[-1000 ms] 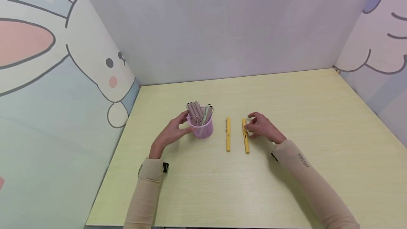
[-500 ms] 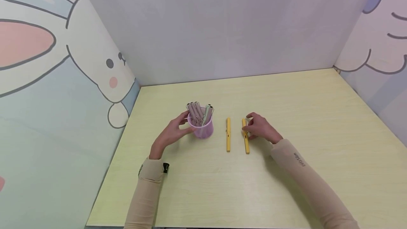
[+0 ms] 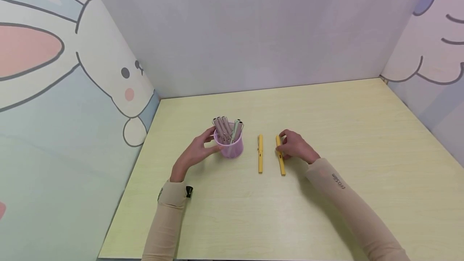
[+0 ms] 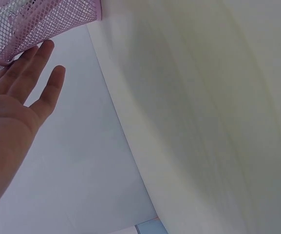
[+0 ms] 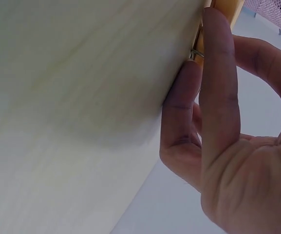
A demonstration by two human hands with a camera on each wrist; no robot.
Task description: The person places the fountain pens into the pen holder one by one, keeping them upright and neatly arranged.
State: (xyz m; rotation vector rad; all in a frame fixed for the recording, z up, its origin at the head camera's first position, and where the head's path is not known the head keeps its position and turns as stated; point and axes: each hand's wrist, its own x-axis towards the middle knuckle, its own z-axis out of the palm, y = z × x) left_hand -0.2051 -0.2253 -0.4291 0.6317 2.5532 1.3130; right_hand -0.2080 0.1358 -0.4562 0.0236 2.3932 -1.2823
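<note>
My left hand [image 3: 195,151] holds a pink mesh pen cup [image 3: 235,150] at its left side, thumb at the front and fingers towards the back. Several mauve pens [image 3: 222,127] and a pale green one [image 3: 234,131] lean in the cup. To its right, two yellow pens lie on the table, roughly parallel. My right hand [image 3: 298,147] pinches the upper part of the right yellow pen [image 3: 281,166], which still lies flat; its clip shows between the fingers in the right wrist view. The left yellow pen [image 3: 260,158] is untouched.
Everything stands on a pale wooden table [image 3: 239,220]. A plain grey-white wall [image 3: 261,35] rises at its back, and panels with cartoon drawings flank it. A black clip [image 3: 189,191] sits by the left sleeve cuff.
My right hand has shifted slightly left and its fingers have closed onto the right yellow pen. The left hand and pen cup have stayed in place.
</note>
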